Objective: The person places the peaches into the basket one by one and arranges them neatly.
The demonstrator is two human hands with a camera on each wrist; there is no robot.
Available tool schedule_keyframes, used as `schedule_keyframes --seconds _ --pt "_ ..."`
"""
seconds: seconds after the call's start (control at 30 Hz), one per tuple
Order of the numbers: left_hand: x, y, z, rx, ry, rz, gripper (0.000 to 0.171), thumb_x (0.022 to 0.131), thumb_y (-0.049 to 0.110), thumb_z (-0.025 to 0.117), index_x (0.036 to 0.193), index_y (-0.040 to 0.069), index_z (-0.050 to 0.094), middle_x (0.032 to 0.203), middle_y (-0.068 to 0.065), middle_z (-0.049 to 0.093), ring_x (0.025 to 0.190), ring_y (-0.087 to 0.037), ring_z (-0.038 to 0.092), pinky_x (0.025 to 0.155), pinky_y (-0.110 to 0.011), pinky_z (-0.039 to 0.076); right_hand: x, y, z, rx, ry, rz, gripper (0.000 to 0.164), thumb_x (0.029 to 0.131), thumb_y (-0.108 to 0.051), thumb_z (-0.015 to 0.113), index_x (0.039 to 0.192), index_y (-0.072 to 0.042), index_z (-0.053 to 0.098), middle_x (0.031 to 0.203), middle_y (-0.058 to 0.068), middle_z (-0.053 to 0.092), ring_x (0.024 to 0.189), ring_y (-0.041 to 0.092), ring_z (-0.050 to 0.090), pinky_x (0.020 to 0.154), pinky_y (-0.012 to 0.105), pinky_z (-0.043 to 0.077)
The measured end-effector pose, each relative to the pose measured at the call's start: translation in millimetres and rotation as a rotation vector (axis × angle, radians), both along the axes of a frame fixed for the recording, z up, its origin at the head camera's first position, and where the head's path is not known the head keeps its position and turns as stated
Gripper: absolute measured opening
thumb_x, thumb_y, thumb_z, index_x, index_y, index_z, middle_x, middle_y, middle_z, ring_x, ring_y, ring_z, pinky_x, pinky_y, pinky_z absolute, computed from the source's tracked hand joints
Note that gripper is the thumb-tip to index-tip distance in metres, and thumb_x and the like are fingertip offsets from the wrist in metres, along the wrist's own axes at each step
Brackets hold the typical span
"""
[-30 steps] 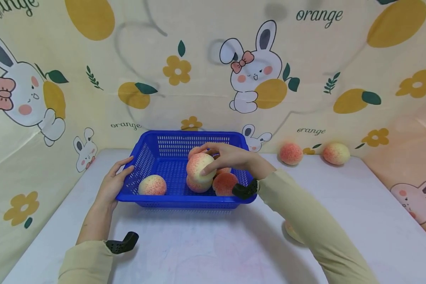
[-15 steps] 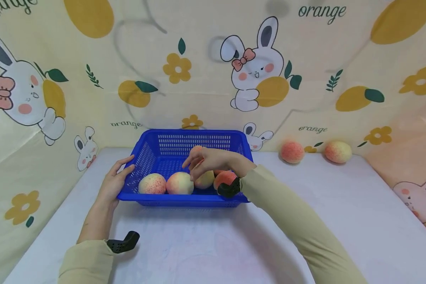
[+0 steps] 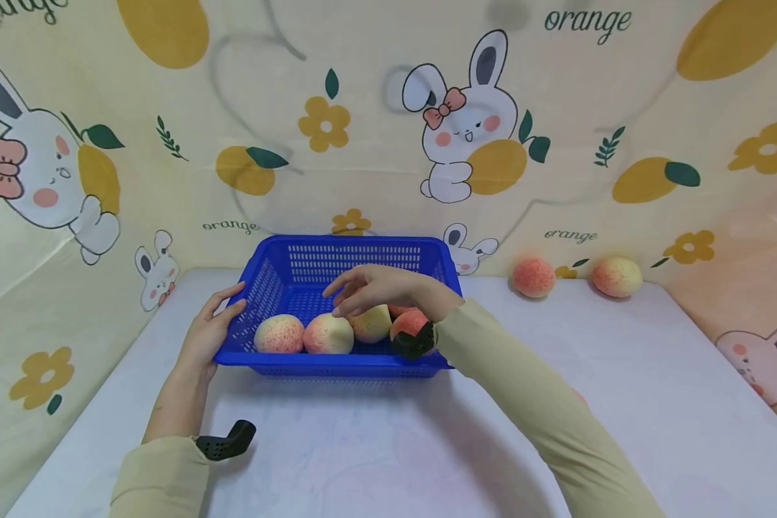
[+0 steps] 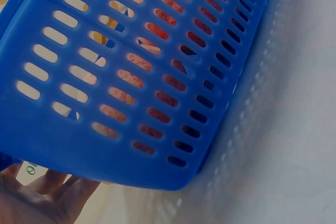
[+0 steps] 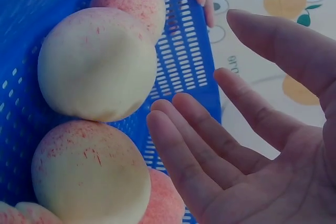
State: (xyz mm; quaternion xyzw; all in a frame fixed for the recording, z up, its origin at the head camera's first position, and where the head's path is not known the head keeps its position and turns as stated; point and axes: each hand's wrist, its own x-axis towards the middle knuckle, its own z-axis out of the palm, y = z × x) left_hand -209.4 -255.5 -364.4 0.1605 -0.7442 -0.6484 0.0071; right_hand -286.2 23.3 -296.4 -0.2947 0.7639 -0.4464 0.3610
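Note:
A blue slotted plastic basket (image 3: 337,365) stands on the table with several red-and-cream peaches in it. My left hand (image 3: 206,327) holds its left rim; in the left wrist view those fingers (image 4: 68,190) lie at the basket's edge. Over the peaches hovers my right hand (image 3: 378,288), empty, its fingers loosely bent in the head view and spread from the thumb in the right wrist view. Just below its fingertips sits a pale peach (image 3: 328,335), beside the leftmost peach (image 3: 278,334). Another peach (image 3: 371,325) lies under the palm, and the hand partly hides those behind.
Two more peaches, a red one (image 3: 534,278) and a yellowish one (image 3: 616,277), rest at the back of the white table (image 3: 337,446), right of the basket. A sliver of another peach (image 3: 580,396) shows behind the right sleeve (image 3: 524,388). A printed cloth (image 3: 375,144) hangs behind.
My right hand has let go of the peach it held; that peach now lies in the basket beside the leftmost one. The hand has shifted left and loosened. My left hand stays on the rim.

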Motion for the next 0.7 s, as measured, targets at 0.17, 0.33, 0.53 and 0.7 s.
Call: schedule_keyframes --seconds 0.17,0.33,0.53,0.7 --pt "0.4 0.1 -0.4 -0.008 -0.004 0.003 0.048 0.1 0.038 0.045 0.147 0.033 0.038 0.16 -0.01 0.018 0.142 -0.037 0.026 0.113 -0.056 0.023 1.8 12.4 3.4 0.005 0.03 -0.016 0.041 0.089 -0.016 0.068 0.128 -0.011 0.058 0.129 0.01 0.055 0.118 0.02 0.054 0.101 0.044 0.045" --pt "0.2 0.4 0.7 0.004 0.001 -0.012 0.05 0.1 0.039 0.046 0.148 0.032 0.037 0.16 -0.01 0.018 0.141 -0.036 0.026 0.113 -0.054 0.024 2.2 33.6 6.3 -0.001 0.057 -0.029 0.042 0.09 -0.017 0.066 0.131 -0.01 0.056 0.133 0.012 0.056 0.12 0.021 0.054 0.101 0.046 0.045" --pt "0.8 -0.9 0.6 0.004 0.012 -0.015 0.05 0.099 0.04 0.046 0.148 0.032 0.036 0.159 -0.012 0.019 0.14 -0.037 0.027 0.112 -0.055 0.025 2.5 64.0 1.5 0.019 0.082 -0.087 0.047 0.09 -0.02 0.066 0.134 -0.006 0.053 0.133 0.017 0.057 0.117 0.025 0.058 0.099 0.045 0.046" --pt "-0.4 0.2 -1.0 0.001 0.01 -0.013 0.05 0.099 0.04 0.046 0.148 0.032 0.036 0.159 -0.012 0.02 0.14 -0.037 0.028 0.112 -0.055 0.025 4.7 89.4 -5.8 0.02 0.102 -0.122 0.047 0.091 -0.02 0.064 0.135 -0.007 0.052 0.133 0.018 0.057 0.115 0.023 0.058 0.097 0.04 0.049"
